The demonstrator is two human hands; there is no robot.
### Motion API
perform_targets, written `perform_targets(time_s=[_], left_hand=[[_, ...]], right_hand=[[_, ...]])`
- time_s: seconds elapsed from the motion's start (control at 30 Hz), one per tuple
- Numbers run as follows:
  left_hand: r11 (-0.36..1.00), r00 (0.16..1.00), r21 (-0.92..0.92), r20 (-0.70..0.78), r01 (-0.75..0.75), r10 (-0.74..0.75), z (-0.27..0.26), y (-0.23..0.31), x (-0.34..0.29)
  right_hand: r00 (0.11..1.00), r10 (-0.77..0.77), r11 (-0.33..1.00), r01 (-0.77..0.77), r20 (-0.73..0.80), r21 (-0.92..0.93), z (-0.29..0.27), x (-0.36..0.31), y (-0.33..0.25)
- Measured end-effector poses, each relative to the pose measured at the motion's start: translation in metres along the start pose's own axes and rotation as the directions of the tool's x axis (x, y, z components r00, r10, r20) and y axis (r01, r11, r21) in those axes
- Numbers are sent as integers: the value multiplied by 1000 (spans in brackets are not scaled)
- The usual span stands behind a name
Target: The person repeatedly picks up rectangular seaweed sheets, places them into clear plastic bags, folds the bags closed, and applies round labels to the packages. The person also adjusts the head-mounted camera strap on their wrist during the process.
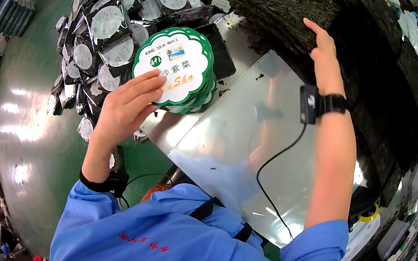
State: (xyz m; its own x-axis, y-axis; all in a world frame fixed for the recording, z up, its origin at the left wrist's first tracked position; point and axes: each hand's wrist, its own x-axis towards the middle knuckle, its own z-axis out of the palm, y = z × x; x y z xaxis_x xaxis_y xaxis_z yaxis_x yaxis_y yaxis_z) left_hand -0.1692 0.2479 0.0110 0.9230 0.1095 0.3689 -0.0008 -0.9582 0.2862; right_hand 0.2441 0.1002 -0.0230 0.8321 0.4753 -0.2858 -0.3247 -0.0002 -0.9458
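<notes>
My left hand [135, 94] rests with its fingers stretched over the top of a stack of scalloped white card labels [182, 60] with green borders. Its thumb lies by the stack's lower edge. Up at the right, my right hand [325, 48] touches a large heap of dark dried seaweed sheets [293, 12], its index finger extended and some fingers hidden. Between my arms lies a shiny metal work surface [231, 128] with a few dark crumbs on it. A black tray [219, 50] sits just behind the labels.
Many black plastic packs [107, 21] with round pale labels are piled at the left. More seaweed [390, 93] stretches down the right side. A thin black cable [264, 164] runs from my right wrist across the metal. Green floor [35, 86] shows at the left.
</notes>
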Motion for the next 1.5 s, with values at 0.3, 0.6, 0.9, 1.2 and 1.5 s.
perform_targets(time_s=[0.3, 0.6, 0.9, 1.2, 1.5], left_hand=[[977, 988, 202, -151, 74, -44, 10, 43, 23], [994, 940, 108, -342, 24, 15, -6, 77, 39], [726, 910, -666, 387, 168, 145, 192, 195, 120], [835, 975, -546, 144, -66, 171, 302, 230, 112], [859, 979, -480, 8, -176, 205, 306, 229, 112]], right_hand=[[998, 56, 969, -59, 19, 241, -157, -148, -3], [937, -20, 996, 51, -348, 80, -327, -389, 19], [853, 38, 976, 80, -521, 202, -370, -477, 79], [725, 73, 980, 76, -685, 184, -400, -610, 52], [850, 171, 924, 37, -498, 381, -307, -458, 114]])
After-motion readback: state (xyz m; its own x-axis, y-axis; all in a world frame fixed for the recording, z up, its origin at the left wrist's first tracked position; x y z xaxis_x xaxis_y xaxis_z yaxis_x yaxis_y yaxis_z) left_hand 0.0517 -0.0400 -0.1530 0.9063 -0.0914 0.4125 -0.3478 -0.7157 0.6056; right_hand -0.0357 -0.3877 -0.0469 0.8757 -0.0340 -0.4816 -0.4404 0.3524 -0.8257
